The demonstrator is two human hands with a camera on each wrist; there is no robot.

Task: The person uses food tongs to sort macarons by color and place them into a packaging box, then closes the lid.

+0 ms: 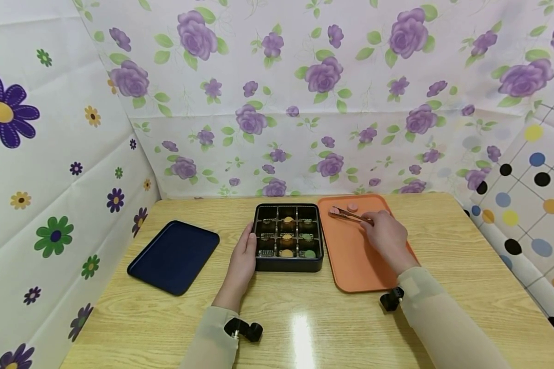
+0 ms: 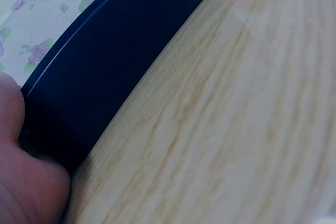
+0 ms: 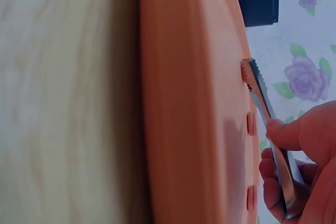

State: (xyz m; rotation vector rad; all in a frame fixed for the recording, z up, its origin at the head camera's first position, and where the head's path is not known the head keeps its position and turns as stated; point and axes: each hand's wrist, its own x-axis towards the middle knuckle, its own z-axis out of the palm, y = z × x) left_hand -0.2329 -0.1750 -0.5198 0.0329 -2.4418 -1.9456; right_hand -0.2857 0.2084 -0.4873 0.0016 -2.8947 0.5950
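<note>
My right hand [image 1: 389, 237] holds a pair of metal tongs [image 3: 286, 177] over the far end of the orange tray [image 1: 357, 256]. The tong tips are around a small pink round piece [image 1: 334, 210]. A second pink piece [image 1: 352, 207] lies just to its right on the tray; the right wrist view shows pink pieces [image 3: 251, 198] along the tongs' near side. My left hand [image 1: 242, 259] rests against the left wall of a black box [image 1: 288, 265], fingers extended along it. Inside the box's divided insert, orange pieces [image 1: 287, 253] line the middle column and green pieces [image 1: 310, 253] the right.
A dark blue tray [image 1: 173, 259] lies at an angle on the left of the wooden table [image 1: 300, 318]. The orange tray sits close beside the box's right side. Patterned cloth [image 1: 300, 143] hangs behind the table and along both sides.
</note>
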